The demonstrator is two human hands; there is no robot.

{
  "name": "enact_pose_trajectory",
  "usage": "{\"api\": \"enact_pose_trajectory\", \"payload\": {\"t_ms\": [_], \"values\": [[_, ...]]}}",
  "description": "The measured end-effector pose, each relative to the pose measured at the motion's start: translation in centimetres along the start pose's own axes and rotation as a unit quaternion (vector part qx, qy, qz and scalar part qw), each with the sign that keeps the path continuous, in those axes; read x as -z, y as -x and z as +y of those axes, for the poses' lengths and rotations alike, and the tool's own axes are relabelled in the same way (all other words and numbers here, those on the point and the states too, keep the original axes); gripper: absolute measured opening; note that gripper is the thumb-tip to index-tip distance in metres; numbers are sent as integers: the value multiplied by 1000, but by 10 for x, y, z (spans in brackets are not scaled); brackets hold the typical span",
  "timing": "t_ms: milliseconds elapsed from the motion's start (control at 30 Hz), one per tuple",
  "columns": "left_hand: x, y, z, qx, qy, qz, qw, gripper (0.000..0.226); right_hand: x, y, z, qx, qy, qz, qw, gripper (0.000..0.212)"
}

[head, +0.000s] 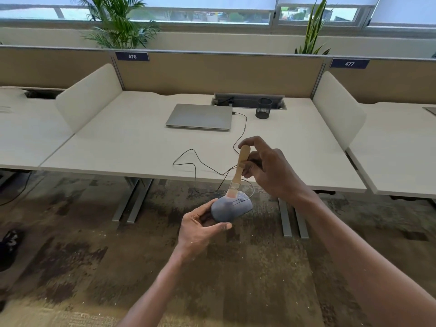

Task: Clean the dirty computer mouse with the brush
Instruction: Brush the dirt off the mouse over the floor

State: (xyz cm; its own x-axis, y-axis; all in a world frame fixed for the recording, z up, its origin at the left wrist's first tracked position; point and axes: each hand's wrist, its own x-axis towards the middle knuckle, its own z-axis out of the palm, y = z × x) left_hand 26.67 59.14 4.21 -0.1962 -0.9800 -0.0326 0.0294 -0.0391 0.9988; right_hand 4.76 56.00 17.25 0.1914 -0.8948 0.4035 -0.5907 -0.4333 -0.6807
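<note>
My left hand (200,228) grips a dusty grey computer mouse (230,207) from below and behind, holding it in the air over the carpet just in front of the desk edge. My right hand (266,166) pinches the wooden handle of a small flat brush (239,172), which points down. Its pale bristles touch the top of the mouse near the buttons. The mouse's thin black cable (195,166) loops across the desk (132,142) to the closed laptop (200,116).
A black mesh pen cup (263,111) stands right of the laptop by the cable tray. White side dividers (89,95) and a tan back panel bound the desk. Below me is patterned carpet (82,244) with desk legs (132,199) and a dark shoe (10,241) at the left.
</note>
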Motion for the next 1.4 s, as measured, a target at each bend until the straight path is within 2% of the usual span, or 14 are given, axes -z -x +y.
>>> {"api": "enact_pose_trajectory", "payload": {"t_ms": [167,467,567,767,1000,1167,1267,1400], "values": [[0,-2,0,-1,13,-6,1000,77,0,2,0,10,22,-47,999,42],[-4,-6,-2,-4,11,-24,1000,78,-3,-10,-2,10,35,-2,999,45],[-6,-8,-5,0,9,-31,999,79,-10,-18,-8,18,55,-10,998,50],[-6,-8,-5,-1,-9,-34,999,76,-28,-32,-5,-42,96,-46,993,53],[2,-11,-20,-1,-19,-26,999,77,-27,-42,7,-86,119,-54,988,49],[8,-14,-21,0,-11,-23,1000,80,-24,-41,7,-58,59,-22,996,51],[12,-17,-21,2,-6,-24,1000,82,-23,-39,7,-59,15,-43,997,48],[15,-19,-21,1,-4,-35,999,85,-24,-35,12,-66,26,-67,995,45]]}}
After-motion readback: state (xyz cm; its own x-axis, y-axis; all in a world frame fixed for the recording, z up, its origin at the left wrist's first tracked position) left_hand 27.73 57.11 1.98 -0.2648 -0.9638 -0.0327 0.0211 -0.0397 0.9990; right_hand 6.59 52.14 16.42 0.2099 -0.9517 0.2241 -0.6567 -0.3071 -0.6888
